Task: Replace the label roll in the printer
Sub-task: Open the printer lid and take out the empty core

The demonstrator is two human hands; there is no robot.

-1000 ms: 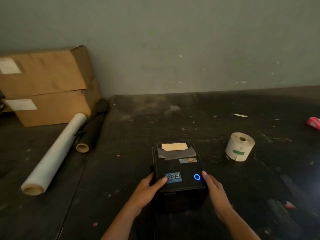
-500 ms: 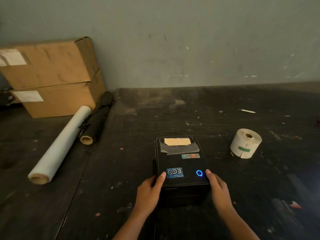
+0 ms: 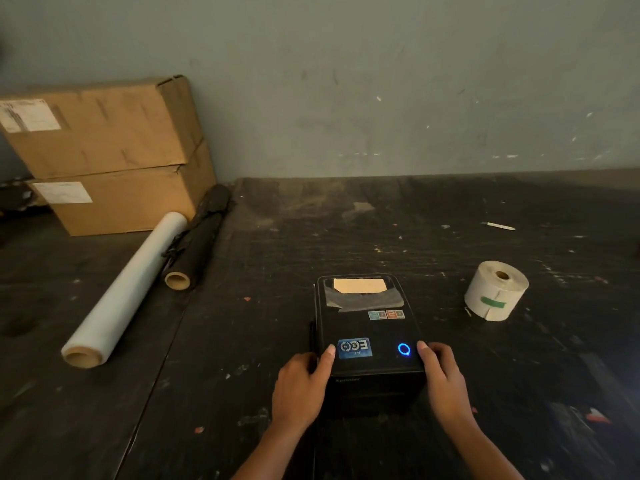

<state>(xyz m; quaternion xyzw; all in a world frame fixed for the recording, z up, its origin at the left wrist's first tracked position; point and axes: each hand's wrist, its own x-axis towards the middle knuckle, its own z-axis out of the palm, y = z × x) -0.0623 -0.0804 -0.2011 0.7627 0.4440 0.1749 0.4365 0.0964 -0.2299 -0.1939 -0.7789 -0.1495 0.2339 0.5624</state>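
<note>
A black label printer [image 3: 367,327] stands on the dark table [image 3: 450,216], lid shut, a blue ring light glowing on its top and tape over its far window. My left hand [image 3: 301,389] clasps the printer's near left side, thumb on the lid. My right hand [image 3: 443,379] clasps the near right side, thumb beside the light. A white label roll [image 3: 495,291] with a green tape strip stands on end to the right of the printer, apart from both hands.
Two stacked cardboard boxes [image 3: 114,157] stand at the back left against the wall. A clear film roll [image 3: 124,292] and a black roll [image 3: 197,244] lie beside them. A small white stick [image 3: 497,226] lies at the far right.
Both hands slid a little back toward the printer's near corners and sides. The view shifted slightly; the printer and label roll stay put.
</note>
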